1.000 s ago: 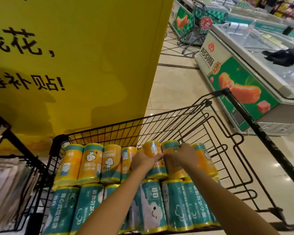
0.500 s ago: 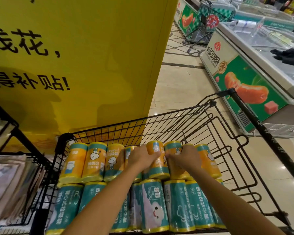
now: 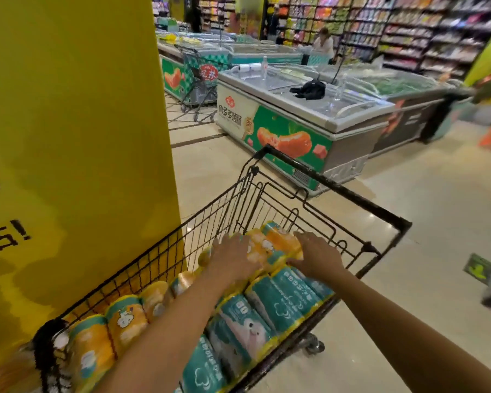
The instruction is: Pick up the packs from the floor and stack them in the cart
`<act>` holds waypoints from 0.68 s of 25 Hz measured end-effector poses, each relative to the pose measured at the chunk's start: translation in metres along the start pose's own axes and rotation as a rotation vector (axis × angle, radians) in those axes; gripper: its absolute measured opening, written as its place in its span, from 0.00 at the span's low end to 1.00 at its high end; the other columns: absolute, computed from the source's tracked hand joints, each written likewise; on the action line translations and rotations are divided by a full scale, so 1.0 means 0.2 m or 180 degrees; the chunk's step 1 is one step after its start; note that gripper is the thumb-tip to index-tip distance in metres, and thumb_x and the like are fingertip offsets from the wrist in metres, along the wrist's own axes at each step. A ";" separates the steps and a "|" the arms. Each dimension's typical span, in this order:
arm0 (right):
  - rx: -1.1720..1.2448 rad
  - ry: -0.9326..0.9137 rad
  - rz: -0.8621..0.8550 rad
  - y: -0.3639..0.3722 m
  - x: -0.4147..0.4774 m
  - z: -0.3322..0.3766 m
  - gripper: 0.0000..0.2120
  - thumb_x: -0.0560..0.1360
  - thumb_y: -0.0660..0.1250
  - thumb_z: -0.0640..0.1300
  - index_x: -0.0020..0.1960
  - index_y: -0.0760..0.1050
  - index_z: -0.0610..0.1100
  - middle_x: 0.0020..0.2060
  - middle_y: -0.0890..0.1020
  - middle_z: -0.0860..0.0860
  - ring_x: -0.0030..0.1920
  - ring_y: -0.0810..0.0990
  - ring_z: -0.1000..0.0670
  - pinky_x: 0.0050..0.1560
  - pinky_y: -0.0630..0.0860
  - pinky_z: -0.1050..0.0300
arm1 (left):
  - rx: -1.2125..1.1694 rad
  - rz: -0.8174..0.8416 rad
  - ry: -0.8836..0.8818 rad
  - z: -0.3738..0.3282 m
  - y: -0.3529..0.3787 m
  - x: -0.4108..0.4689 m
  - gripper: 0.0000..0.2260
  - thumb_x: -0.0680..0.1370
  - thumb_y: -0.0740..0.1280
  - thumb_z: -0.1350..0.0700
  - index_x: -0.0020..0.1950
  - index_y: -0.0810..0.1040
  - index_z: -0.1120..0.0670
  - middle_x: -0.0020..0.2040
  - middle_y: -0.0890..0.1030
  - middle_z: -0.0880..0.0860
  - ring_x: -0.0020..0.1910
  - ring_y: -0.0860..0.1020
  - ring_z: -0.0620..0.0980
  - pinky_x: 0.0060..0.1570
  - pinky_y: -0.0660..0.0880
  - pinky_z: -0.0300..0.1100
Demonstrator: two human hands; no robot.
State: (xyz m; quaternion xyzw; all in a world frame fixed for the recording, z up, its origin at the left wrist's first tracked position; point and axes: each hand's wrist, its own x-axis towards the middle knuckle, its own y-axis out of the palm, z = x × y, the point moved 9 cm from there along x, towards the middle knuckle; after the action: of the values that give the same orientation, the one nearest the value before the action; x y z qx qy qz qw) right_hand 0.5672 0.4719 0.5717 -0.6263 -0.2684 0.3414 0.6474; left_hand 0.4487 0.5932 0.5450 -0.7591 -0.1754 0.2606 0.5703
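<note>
Carrier: black wire shopping cart [image 3: 338, 187], standing on glossy beige tiled floor [image 3: 408, 279]. Contents: two rows of plastic-wrapped packs lying side by side. Orange cylindrical packs [image 3: 125, 319] line the far wire wall. Teal cylindrical packs [image 3: 289, 293] fill the near row, touching the orange ones. Anything beneath is hidden.

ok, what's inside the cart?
Orange packs along the far side, teal packs nearer. The left hand and right hand rest on the orange ones. The cart floor and any lower layers are covered.
</note>
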 end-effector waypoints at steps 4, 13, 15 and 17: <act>0.0002 0.0888 -0.0429 -0.18 -0.43 -0.40 0.36 0.74 0.65 0.60 0.76 0.56 0.48 0.72 0.66 0.48 0.69 0.67 0.45 0.63 0.70 0.50 | 0.0533 -0.0101 0.1132 -0.52 -0.07 -0.09 0.36 0.75 0.60 0.34 0.76 0.58 0.52 0.75 0.61 0.54 0.73 0.61 0.58 0.71 0.59 0.56; 0.0122 0.2348 -0.0770 -0.28 -1.51 -1.17 0.37 0.75 0.64 0.58 0.77 0.51 0.47 0.73 0.63 0.48 0.69 0.67 0.43 0.63 0.70 0.48 | 0.0742 -0.0094 0.2559 -1.72 0.00 -0.58 0.38 0.75 0.59 0.33 0.77 0.55 0.53 0.76 0.60 0.54 0.74 0.59 0.56 0.71 0.58 0.52; 0.0198 0.2615 -0.0834 -0.26 -1.77 -1.32 0.37 0.75 0.65 0.58 0.77 0.52 0.47 0.73 0.64 0.48 0.69 0.67 0.44 0.63 0.71 0.48 | 0.0880 -0.0033 0.2785 -1.97 0.11 -0.72 0.38 0.75 0.58 0.33 0.77 0.54 0.53 0.76 0.59 0.54 0.75 0.57 0.56 0.73 0.53 0.53; 0.0249 0.2972 -0.0862 -0.23 -2.11 -1.52 0.37 0.75 0.65 0.58 0.77 0.52 0.47 0.73 0.64 0.48 0.69 0.67 0.45 0.62 0.71 0.48 | 0.0985 0.0009 0.3101 -2.30 0.23 -0.90 0.38 0.75 0.58 0.33 0.78 0.53 0.53 0.77 0.57 0.53 0.76 0.55 0.56 0.74 0.50 0.54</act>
State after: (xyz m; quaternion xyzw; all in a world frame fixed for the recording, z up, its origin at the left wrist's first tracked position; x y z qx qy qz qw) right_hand 0.5459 -0.0463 0.6297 -0.6472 -0.0154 -0.0534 0.7603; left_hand 0.5760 0.1229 0.6341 -0.6994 0.1525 -0.0999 0.6911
